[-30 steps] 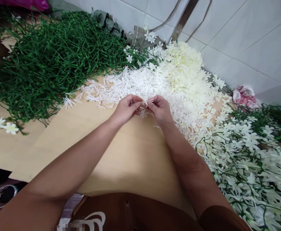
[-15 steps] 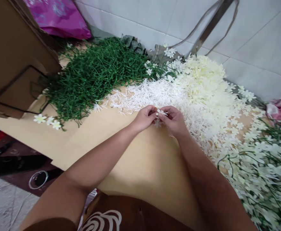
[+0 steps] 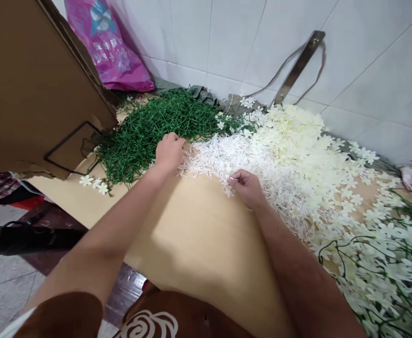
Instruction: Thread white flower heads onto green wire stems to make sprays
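My left hand (image 3: 171, 151) lies at the front right edge of a pile of green plastic stems (image 3: 177, 112), its back toward me. Its fingers curl down and away, so their tips are hidden. My right hand (image 3: 248, 188) is closed in a pinch on a small white artificial flower (image 3: 229, 187), just in front of a heap of thin white sticks (image 3: 223, 152). Behind and right of those sticks spreads a mound of cream-white flower heads (image 3: 297, 134).
Finished-looking flower sprays (image 3: 378, 263) pile up at the right. A cardboard box (image 3: 40, 94) stands left, with a pink bag (image 3: 121, 56) behind it. Several flowers (image 3: 95, 183) lie near the box. A metal bar (image 3: 299, 68) leans on the tiled wall (image 3: 368, 70).
My left hand has left my right hand and moved left to the green stems. My right hand keeps its pinch on the white flower. The view has shifted slightly.
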A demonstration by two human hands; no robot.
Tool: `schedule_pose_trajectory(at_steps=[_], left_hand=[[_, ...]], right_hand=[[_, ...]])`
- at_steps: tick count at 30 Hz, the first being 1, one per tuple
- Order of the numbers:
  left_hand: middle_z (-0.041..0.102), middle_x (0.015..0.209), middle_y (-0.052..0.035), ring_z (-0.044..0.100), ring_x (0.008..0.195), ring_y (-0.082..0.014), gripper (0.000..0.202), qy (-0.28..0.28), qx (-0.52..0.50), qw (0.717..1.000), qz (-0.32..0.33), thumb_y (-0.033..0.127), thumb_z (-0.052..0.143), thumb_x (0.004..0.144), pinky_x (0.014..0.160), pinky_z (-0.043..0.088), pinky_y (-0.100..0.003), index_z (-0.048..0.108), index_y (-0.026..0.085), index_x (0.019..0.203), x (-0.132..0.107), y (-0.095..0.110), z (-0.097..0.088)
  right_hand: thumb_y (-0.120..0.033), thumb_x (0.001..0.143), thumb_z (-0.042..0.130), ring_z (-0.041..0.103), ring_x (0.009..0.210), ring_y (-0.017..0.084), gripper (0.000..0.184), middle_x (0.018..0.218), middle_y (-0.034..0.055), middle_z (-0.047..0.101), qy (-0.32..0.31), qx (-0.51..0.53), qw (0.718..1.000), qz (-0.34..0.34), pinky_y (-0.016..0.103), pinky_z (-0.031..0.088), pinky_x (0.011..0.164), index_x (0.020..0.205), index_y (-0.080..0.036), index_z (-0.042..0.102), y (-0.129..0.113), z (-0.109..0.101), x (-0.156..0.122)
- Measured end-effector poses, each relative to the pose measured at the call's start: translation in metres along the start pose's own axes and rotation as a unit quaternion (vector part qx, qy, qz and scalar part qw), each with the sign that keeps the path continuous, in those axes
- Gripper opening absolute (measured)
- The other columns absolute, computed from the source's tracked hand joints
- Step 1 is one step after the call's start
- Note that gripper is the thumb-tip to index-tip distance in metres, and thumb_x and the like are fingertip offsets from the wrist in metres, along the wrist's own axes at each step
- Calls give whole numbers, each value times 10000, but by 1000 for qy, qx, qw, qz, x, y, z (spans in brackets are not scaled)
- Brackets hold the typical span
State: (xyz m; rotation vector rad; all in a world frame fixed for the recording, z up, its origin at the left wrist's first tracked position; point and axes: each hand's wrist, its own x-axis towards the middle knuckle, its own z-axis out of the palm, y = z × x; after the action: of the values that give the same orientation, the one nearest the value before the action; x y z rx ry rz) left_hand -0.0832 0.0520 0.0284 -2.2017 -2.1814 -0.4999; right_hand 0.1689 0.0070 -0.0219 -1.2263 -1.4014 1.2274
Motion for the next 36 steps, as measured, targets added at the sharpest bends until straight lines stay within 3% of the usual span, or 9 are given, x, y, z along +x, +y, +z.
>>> schedule_pose_trajectory(at_steps=[3,7,10,14,18,23,28,32,36], left_hand=[[587,1176,-175,509,1159,-333,410,-41,127,990,35,78,436,845,897,383,-435,699,175,1144,15,-15,4],[602,1125,-203,513,1117,-338,400,-43,150,983,93,97,385,868,886,336,-454,728,154,1065,28,-18,11],[615,1092,-190,524,1102,-329,363,-24,117,988,95,136,402,869,878,323,-447,743,159,991,32,-19,7],[644,1109,-152,551,1097,-312,278,37,20,998,47,205,457,876,863,353,-416,721,171,955,36,-19,-7],[686,951,-80,600,920,-234,118,88,-121,989,-10,219,579,825,807,392,-340,680,186,877,47,-17,-17],[635,779,-28,549,717,-144,43,153,-272,948,-59,148,625,783,727,412,-278,613,157,824,67,-15,-28],[596,721,-5,558,706,-125,96,200,-412,888,-48,122,628,796,732,447,-262,552,178,782,76,-11,-50],[582,725,-4,594,736,-138,157,220,-483,847,-21,272,665,838,737,475,-275,536,191,804,64,6,-61],[581,731,3,598,731,-110,175,215,-532,819,-15,328,643,864,686,472,-227,549,191,811,31,38,-56]], right_hand=[[-480,578,781,452,521,85,361,566,-34,560,-6,-17,1000,-10,237,340,502,632,-193,569,3,0,2],[-482,592,775,460,523,95,353,577,-30,566,-14,-14,1000,-15,245,344,497,641,-201,567,8,-1,4],[-471,595,772,468,524,101,342,574,-30,566,-17,-3,1000,-10,251,351,504,648,-203,565,9,-1,4],[-463,598,787,473,529,99,348,573,-36,558,-18,2,1000,-13,252,357,523,653,-198,568,9,-2,5],[-492,591,797,484,529,101,384,573,-38,559,-24,13,1000,-14,250,363,523,662,-195,566,8,-4,5],[-521,580,805,489,514,97,416,562,-35,574,-39,30,999,-15,244,365,503,659,-190,567,6,-6,5],[-524,516,854,524,520,94,451,555,-38,602,-34,59,998,-16,242,395,524,646,-188,583,1,-7,5],[-540,488,871,576,553,100,472,585,-30,641,-17,118,993,-3,248,455,567,657,-194,598,-7,-12,4],[-517,460,893,603,585,96,463,618,-38,663,0,172,985,3,251,501,611,667,-206,619,-19,-19,1]])
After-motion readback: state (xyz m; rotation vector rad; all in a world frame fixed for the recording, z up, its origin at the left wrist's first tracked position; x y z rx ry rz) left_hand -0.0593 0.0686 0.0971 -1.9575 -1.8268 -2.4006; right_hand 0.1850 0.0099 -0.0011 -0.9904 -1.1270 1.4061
